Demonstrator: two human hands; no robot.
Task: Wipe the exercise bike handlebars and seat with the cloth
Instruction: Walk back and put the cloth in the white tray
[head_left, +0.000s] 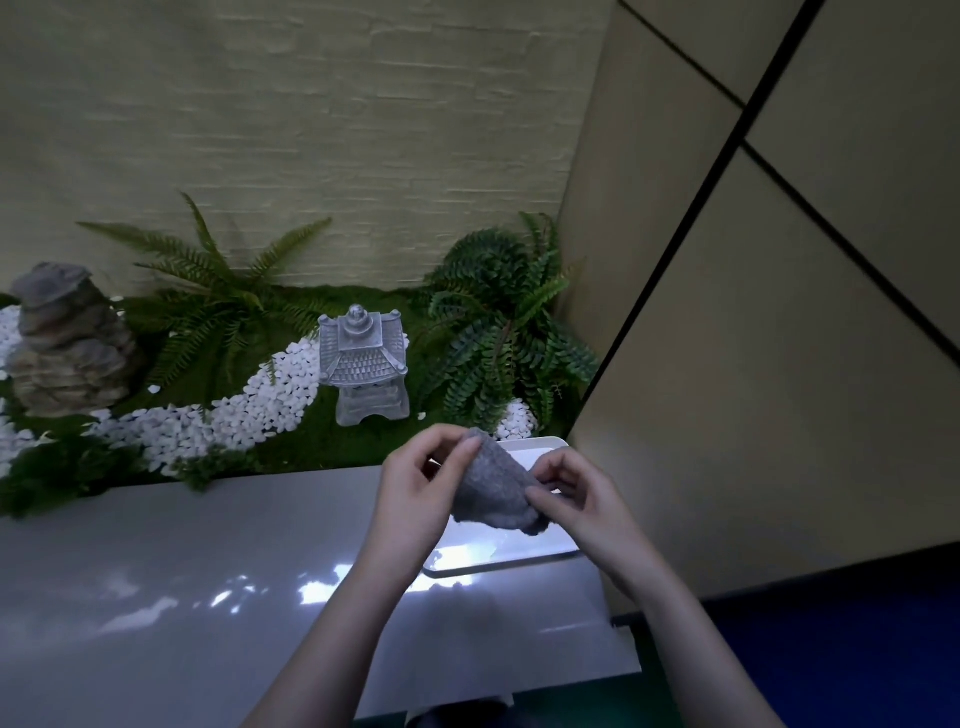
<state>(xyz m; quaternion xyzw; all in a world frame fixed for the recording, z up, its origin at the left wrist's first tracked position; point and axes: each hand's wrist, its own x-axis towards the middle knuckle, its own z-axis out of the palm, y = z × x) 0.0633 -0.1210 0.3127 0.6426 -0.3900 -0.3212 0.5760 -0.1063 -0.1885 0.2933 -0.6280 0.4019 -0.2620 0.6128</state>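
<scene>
— Where is the cloth sitting?
— It is hanging just above the white tray, stretched between both hands.
— What are the hands doing?
— The left hand is pinching its upper corner, the right hand is pinching its lower edge, both hovering over the tray

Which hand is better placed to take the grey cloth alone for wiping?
Probably the right hand: it grips the cloth lower down near its bulk, while the left hand pinches only its top corner. The bike is not in view.
</scene>
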